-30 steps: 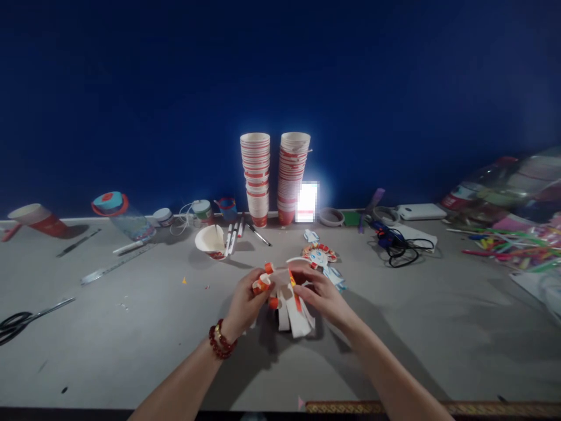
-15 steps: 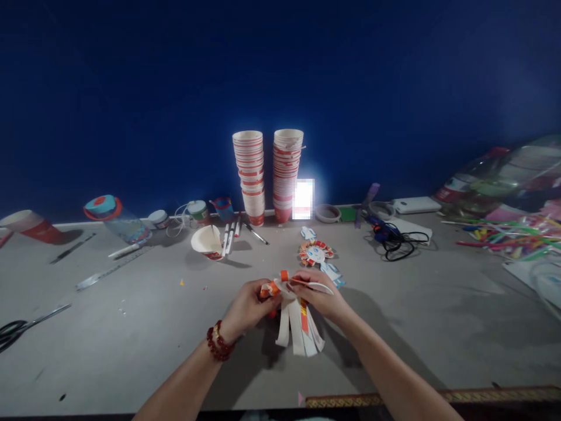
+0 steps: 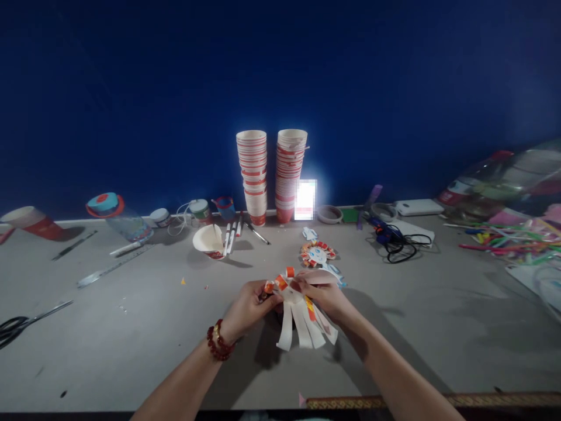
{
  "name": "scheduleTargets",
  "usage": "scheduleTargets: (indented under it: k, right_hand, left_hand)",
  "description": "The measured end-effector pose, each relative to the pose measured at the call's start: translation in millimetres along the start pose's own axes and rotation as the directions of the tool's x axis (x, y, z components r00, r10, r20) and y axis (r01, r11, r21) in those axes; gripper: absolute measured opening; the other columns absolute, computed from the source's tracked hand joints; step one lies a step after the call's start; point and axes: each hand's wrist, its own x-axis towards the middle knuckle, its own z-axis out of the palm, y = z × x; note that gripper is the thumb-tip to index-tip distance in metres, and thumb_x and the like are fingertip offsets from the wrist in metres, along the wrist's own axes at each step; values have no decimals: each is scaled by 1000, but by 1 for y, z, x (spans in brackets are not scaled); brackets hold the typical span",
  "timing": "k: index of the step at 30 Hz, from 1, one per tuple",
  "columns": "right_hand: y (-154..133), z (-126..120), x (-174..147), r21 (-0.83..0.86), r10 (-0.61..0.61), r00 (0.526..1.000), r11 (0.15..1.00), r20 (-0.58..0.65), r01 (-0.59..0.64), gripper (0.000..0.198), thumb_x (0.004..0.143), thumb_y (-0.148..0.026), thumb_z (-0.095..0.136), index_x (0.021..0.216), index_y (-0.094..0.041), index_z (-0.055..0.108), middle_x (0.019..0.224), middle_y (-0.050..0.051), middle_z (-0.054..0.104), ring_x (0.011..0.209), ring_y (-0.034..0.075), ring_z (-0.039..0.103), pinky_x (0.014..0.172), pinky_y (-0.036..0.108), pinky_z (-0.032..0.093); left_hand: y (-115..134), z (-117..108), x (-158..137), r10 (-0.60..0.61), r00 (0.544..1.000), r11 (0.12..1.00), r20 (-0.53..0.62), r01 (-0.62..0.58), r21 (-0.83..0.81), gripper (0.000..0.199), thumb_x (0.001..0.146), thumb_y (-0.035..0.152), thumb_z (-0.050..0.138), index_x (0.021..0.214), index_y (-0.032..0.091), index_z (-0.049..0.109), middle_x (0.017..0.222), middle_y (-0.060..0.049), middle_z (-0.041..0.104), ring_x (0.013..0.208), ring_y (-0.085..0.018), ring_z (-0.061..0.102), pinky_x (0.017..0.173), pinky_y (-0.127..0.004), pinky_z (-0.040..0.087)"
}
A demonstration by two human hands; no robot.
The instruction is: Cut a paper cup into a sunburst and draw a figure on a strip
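Between my two hands is a paper cup cut into strips [image 3: 294,313], white inside with red and yellow print outside. Several strips hang loose toward me, while others at the top are rolled into orange curls. My left hand [image 3: 256,301] is closed on the curled side of the cup. The fingers of my right hand [image 3: 319,292] pinch a strip at the other side, and one white strip sticks out over that hand. Just beyond lies a paper figure with a curled red-and-white ruff and a drawn face [image 3: 317,254]. Its blue-and-white body is partly behind my right hand.
Two tall stacks of paper cups [image 3: 253,175] stand by the wall, beside a bright phone screen [image 3: 305,200]. Left are a cut cup [image 3: 208,240], markers [image 3: 229,238], a bottle [image 3: 125,219] and scissors [image 3: 33,321]. Right are a black cable [image 3: 401,242] and colourful sticks [image 3: 521,242].
The cut cup has turned in my hands, and its hanging strips now fan further right. My right hand has shifted slightly, with a white strip raised above it. The view has moved a little.
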Motion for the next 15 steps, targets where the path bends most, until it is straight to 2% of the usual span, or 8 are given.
scheduleTargets:
  k: [5, 8, 11, 15]
  right_hand:
    - [4, -1, 0, -31, -33, 996, 999, 87, 36, 35, 84, -47, 58, 63, -19, 55, 60, -2, 49, 58, 13, 43, 52, 25, 34]
    - [6, 1, -1, -148, -132, 986, 978, 101, 146, 32, 86, -44, 58, 68, -18, 59, 64, -1, 53, 61, 14, 46, 57, 25, 34]
    - [5, 4, -1, -272, -249, 965, 926, 86, 263, 30, 86, -43, 60, 71, -18, 62, 67, 0, 57, 63, 15, 48, 59, 26, 35]
    - [4, 4, -2, -313, -307, 951, 901, 27, 300, 33, 89, -44, 57, 67, -19, 59, 64, 0, 54, 61, 15, 46, 57, 26, 35]
  left_hand:
    - [4, 3, 0, -10, 1000, 995, 11, 11, -103, 32, 84, 45, 66, 92, 14, 66, 83, -5, 69, 76, -19, 62, 73, -28, 48]
    - [7, 5, 0, -43, 999, 993, -8, 42, -115, 34, 79, 44, 71, 91, 13, 65, 87, -5, 68, 80, -17, 60, 76, -28, 47]
    - [7, 7, 0, -63, 997, 991, -47, 57, -120, 32, 74, 41, 75, 90, 14, 64, 87, -4, 67, 81, -17, 59, 76, -27, 47]
    - [4, 7, -1, -60, 993, 991, -97, 48, -121, 36, 70, 32, 77, 98, 16, 62, 87, -2, 64, 80, -16, 57, 74, -26, 45]
